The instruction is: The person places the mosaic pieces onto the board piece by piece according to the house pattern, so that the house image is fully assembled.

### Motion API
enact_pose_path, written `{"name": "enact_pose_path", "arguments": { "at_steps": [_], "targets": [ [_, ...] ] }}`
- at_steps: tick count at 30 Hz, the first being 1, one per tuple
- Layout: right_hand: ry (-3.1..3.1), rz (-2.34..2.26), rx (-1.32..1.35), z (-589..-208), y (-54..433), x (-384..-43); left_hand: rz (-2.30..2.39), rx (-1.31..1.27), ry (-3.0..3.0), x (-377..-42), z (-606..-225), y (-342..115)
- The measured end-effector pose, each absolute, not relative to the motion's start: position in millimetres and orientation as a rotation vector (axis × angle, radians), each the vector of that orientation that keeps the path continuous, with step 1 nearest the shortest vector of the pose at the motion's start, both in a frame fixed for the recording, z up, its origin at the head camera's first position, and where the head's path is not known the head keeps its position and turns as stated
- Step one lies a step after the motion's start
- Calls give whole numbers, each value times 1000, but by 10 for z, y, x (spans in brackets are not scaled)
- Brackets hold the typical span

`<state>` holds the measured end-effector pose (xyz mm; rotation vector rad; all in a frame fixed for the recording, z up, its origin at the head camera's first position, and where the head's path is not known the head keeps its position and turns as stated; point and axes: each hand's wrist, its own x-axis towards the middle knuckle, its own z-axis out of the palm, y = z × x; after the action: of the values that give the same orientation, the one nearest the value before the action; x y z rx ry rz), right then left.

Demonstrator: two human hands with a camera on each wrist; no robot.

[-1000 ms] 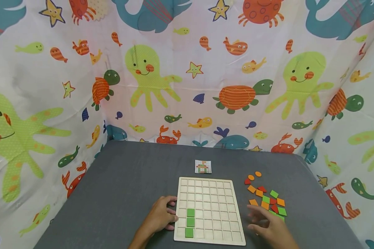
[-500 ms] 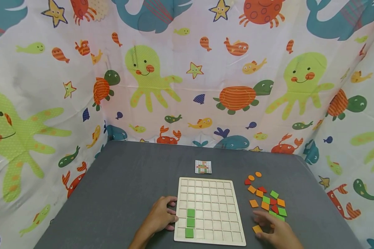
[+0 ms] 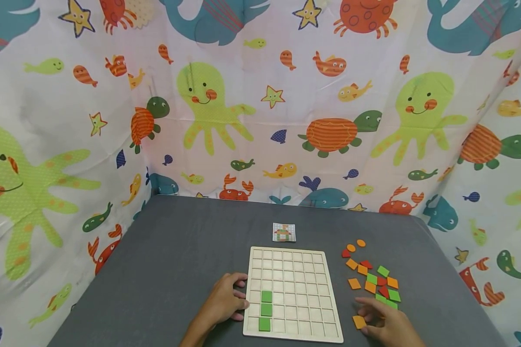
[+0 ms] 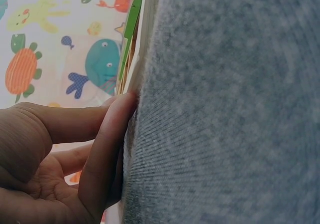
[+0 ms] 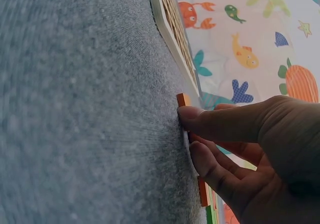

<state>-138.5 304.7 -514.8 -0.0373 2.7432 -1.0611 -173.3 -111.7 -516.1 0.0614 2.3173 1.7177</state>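
A pale wooden grid board (image 3: 295, 289) lies on the grey table, with three green square tiles in one column near its left side; the lowest is a green tile (image 3: 264, 324). My left hand (image 3: 223, 300) rests beside the board, fingertips against its left edge. In the left wrist view, fingers (image 4: 112, 121) meet the board's rim (image 4: 139, 53). Right of the board, my right hand (image 3: 386, 322) is low over the table, its thumb at an orange square tile (image 3: 358, 322). In the right wrist view the thumb touches that orange tile (image 5: 183, 99), other fingertips apart from it.
Loose orange, red and green tiles lie right of the board, among them an orange disc (image 3: 361, 243), a red triangle (image 3: 383, 292) and a green square (image 3: 393, 295). A small printed pattern card (image 3: 284, 232) lies behind the board. A sea-animal curtain (image 3: 269, 120) encloses the table.
My right hand has shifted right and slightly toward the near side, bringing the orange tile by its thumb into view. The left hand and the board have stayed put.
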Motion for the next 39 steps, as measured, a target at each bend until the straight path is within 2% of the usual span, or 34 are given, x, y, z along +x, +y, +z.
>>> {"name": "enact_pose_path", "arguments": {
  "at_steps": [16, 23, 31, 39],
  "targets": [
    [2947, -951, 48, -5108, 2947, -1375, 1711, 50, 2329, -1744, -5160, -1102],
    [2934, -1054, 39, -5021, 2778, -1385, 1705, 59, 2326, -1740, -5159, -1110],
    [2866, -1202, -137, -4976, 2575, -1410, 1694, 58, 2335, -1746, -5163, -1121],
    [2828, -1319, -566, -5024, 2428, -1431, 1701, 48, 2325, -1746, -5152, -1121]
  ]
}}
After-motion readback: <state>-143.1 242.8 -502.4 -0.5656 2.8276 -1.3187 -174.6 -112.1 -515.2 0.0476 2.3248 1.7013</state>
